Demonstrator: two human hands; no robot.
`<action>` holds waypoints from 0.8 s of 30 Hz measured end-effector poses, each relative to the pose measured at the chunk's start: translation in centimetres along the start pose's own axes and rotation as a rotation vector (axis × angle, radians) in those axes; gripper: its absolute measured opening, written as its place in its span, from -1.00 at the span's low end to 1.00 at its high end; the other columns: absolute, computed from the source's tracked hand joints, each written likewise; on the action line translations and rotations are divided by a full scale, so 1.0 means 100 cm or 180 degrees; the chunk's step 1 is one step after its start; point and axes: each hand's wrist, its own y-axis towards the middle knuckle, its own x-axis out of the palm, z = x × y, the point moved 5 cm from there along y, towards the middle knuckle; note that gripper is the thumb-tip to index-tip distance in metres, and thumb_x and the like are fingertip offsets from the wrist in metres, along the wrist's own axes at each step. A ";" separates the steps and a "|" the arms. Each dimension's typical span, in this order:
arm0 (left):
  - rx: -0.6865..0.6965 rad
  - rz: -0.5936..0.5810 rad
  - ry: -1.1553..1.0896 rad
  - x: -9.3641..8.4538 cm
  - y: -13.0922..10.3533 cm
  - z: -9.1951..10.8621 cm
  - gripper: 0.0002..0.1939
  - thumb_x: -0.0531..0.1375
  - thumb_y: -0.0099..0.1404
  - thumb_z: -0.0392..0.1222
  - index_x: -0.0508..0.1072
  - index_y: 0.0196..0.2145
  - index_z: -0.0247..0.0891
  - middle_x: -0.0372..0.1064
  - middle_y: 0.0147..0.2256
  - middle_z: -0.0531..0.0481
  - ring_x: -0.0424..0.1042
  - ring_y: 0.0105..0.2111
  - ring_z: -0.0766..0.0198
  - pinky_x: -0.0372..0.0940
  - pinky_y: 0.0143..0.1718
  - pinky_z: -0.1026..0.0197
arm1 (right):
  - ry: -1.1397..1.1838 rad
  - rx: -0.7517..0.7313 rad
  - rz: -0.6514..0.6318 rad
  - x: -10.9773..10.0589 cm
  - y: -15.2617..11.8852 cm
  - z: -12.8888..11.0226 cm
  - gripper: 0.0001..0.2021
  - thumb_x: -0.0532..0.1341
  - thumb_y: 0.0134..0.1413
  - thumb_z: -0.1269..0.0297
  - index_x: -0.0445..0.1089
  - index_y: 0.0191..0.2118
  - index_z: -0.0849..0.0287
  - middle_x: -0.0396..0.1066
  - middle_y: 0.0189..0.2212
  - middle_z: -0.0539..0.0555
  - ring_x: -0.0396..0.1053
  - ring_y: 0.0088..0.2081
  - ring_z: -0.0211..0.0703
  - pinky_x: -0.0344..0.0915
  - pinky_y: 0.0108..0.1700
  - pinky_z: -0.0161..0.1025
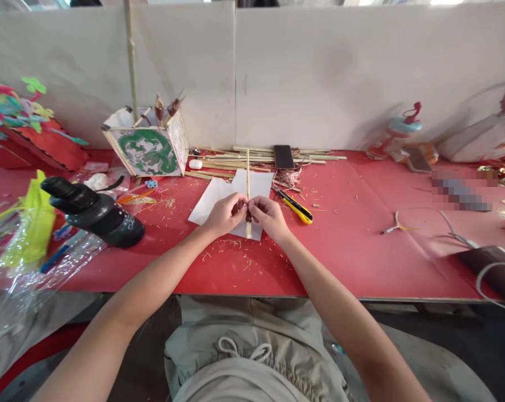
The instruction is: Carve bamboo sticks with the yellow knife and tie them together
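Note:
A thin bamboo stick [248,176] stands out away from me between my two hands, with a dark brown wrapped band [248,216] near its close end. My left hand [227,214] pinches at the band from the left, fingers curled. From the other side my right hand [265,214] pinches at the same spot, thumb and forefinger together. The fingertips of both hands nearly meet and partly hide the stick. Beneath them lie sheets of white paper [208,200]. A yellow and black utility knife [296,207] rests just right of my right hand.
Behind the paper lie several bamboo strips [219,165] and a black phone [283,157]. A box lantern with a green dragon [147,152] stands back left, near a dark bottle [104,218]. Shavings dot the red table [340,251]. A cable [440,212] and a power bank [490,271] lie right.

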 end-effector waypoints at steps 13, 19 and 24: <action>-0.0052 -0.0041 -0.0496 0.002 -0.001 0.002 -0.80 0.07 0.46 -0.10 0.42 -0.19 -0.25 0.48 -0.37 0.01 0.46 -0.39 0.31 0.31 -0.32 0.27 | -0.0055 0.0025 0.0025 -0.003 0.001 0.005 -0.70 0.28 0.13 0.02 0.35 -0.35 0.17 0.29 -0.56 -0.07 0.13 -0.54 -0.33 0.03 -0.48 -0.31; -0.0209 -0.0030 -0.0790 0.003 0.001 0.001 -0.78 0.12 0.43 -0.07 0.43 -0.27 -0.27 0.45 -0.43 0.02 0.44 -0.43 0.31 0.29 -0.37 0.27 | -0.0025 0.0050 0.0068 -0.002 0.001 0.005 -0.71 0.30 0.10 0.03 0.35 -0.36 0.17 0.34 -0.53 -0.04 0.17 -0.52 -0.31 0.09 -0.46 -0.30; -0.0304 0.0012 -0.0813 0.004 0.002 -0.002 -0.84 0.17 0.37 -0.15 0.40 -0.35 -0.27 0.36 -0.48 0.06 0.34 -0.48 0.34 0.21 -0.42 0.28 | 0.0004 0.0101 0.0044 -0.002 0.001 0.007 -0.72 0.30 0.08 0.03 0.36 -0.35 0.16 0.34 -0.54 -0.04 0.18 -0.53 -0.31 0.10 -0.47 -0.31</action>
